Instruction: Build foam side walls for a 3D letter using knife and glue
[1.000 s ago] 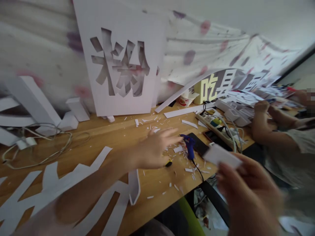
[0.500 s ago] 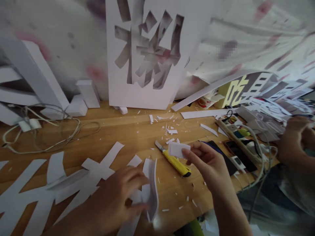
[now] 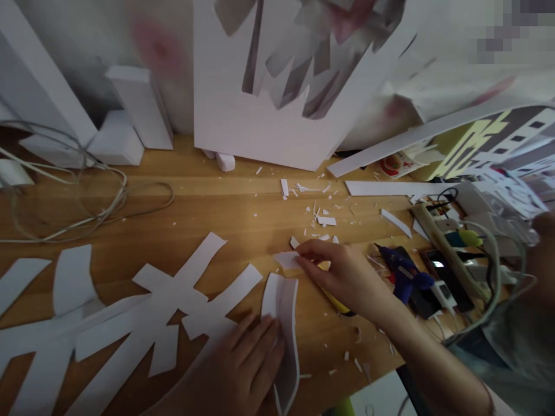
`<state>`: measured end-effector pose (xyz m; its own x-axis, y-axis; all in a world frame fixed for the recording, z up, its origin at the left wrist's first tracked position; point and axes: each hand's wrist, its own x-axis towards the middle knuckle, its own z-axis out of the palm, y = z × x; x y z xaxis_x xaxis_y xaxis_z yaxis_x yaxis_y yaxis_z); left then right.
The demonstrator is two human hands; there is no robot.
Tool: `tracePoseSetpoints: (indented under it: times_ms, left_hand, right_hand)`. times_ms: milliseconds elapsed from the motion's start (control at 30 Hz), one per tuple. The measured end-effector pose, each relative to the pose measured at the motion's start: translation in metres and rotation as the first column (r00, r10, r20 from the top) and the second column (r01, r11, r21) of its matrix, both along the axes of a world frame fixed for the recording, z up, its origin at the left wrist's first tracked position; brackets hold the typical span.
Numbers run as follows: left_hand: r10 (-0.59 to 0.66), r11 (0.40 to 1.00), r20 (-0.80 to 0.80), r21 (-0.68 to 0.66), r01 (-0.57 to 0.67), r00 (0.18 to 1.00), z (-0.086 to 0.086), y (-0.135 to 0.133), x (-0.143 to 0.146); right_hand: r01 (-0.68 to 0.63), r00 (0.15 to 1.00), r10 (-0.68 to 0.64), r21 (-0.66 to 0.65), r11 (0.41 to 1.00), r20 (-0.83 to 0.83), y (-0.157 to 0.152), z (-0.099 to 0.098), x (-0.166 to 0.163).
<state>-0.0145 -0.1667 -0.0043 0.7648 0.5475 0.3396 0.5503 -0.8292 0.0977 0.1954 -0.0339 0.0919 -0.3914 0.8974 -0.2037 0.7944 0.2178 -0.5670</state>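
My right hand (image 3: 347, 274) pinches a small white foam-board piece (image 3: 286, 260) between thumb and fingertips, just above the table. Beneath that hand lies a yellow utility knife (image 3: 333, 294), partly covered. My left hand (image 3: 249, 361) rests with fingers stretched out on a flat white cut-out shape (image 3: 223, 306). Its fingertips touch a curved white strip (image 3: 291, 341) that stands along the right end of this shape. To the left spreads a bigger white cut-out (image 3: 167, 292) with several branching arms.
A white board (image 3: 260, 127) with cut-through strokes leans on the wall. White scraps (image 3: 318, 216) litter the table (image 3: 208, 202). A blue glue gun (image 3: 403, 271), phone (image 3: 451, 280) and power strip (image 3: 446, 242) lie right. Cables (image 3: 117, 196) coil left. Another person's arm (image 3: 541, 248) shows at right.
My right hand has brought the small piece left and down towards the curved strip. My left hand has flattened onto the cut-out. The camera view has tipped downwards.
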Motion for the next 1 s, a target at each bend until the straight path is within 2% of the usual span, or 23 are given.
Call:
tracePoseSetpoints:
  times_ms: [267, 600, 767, 1000]
  left_hand:
    - [-0.048, 0.98, 0.032, -0.191, 0.053, 0.998, 0.005, 0.001, -0.008]
    - [0.037, 0.976, 0.056, -0.215, -0.024, 0.998, 0.0, -0.007, -0.001]
    - [-0.034, 0.981, 0.043, -0.191, 0.042, 0.999, 0.004, -0.001, -0.006]
    - [-0.027, 0.98, 0.061, -0.194, 0.038, 0.998, 0.005, 0.0, -0.007]
  right_hand:
    - [-0.078, 0.993, 0.081, -0.033, 0.996, 0.089, 0.003, -0.001, -0.003]
    - [-0.138, 0.966, 0.154, -0.09, 0.986, 0.208, 0.01, -0.002, -0.011]
    - [-0.146, 0.968, 0.162, -0.095, 0.985, 0.191, 0.012, -0.002, -0.01]
    - [-0.146, 0.963, 0.169, -0.121, 0.982, 0.21, 0.012, 0.0, -0.009]
